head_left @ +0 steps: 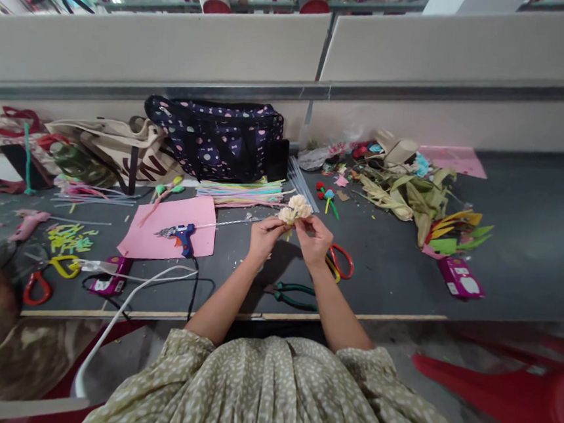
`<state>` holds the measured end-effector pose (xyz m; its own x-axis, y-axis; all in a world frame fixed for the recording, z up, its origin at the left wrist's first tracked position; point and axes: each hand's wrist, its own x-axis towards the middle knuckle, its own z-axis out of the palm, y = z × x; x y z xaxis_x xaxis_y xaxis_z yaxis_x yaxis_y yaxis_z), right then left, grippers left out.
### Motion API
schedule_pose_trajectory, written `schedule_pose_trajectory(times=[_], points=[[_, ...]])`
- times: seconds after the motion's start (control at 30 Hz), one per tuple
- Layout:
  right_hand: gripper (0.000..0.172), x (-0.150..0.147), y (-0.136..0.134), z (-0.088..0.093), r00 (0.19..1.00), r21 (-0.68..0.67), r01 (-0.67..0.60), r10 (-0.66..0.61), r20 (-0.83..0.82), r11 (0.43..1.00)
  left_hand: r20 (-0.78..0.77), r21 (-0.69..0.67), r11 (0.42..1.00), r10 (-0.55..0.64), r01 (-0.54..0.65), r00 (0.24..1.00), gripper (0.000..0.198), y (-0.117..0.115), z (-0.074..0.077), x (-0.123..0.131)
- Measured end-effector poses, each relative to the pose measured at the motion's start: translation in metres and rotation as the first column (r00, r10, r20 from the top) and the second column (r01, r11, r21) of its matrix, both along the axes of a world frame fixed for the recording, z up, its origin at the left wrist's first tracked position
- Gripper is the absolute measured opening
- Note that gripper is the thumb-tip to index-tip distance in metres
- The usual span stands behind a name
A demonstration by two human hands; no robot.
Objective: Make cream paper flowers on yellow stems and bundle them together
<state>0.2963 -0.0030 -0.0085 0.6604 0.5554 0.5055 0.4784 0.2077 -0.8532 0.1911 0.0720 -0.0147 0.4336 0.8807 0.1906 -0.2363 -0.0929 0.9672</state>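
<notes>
Flower (300,204), cream-coloured, ruffled and clustered, yellowish-green beneath, between the fingers (307,225).

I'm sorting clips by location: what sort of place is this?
Probably a craft workshop: a blue glue gun, a bundle of thin coloured sticks and pliers lie on the grey worktable.

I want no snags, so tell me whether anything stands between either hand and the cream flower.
Nothing visible does: the left hand and right hand both hold the cream flower. The green-handled pliers lie on the near side, not in between.
</notes>
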Motion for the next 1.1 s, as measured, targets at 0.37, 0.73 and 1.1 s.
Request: schedule_pose_trajectory(times=[0.37, 0.73, 1.1], points=[[0.022, 0.0018, 0.0005, 0.0001, 0.993, -0.012, -0.033, 0.032, -0.115, 0.999, -0.042, 0.126, 0.992, -0.009, 0.015, 0.999, 0.01, 0.0045, 0.006, 0.0037], [0.022, 0.0037, 0.0007, 0.0041, 0.992, -0.011, -0.04, 0.038, -0.12, 0.999, 0.014, 0.094, 0.995, 0.017, -0.018, 1.0, 0.009, 0.0002, 0.0039, 0.0088], [0.024, -0.0022, 0.0018, 0.0046, 0.989, 0.019, -0.017, 0.02, -0.145, 1.0, 0.057, -0.005, 1.0, 0.026, -0.026, 0.998, 0.011, -0.0047, 0.0007, 0.0073]])
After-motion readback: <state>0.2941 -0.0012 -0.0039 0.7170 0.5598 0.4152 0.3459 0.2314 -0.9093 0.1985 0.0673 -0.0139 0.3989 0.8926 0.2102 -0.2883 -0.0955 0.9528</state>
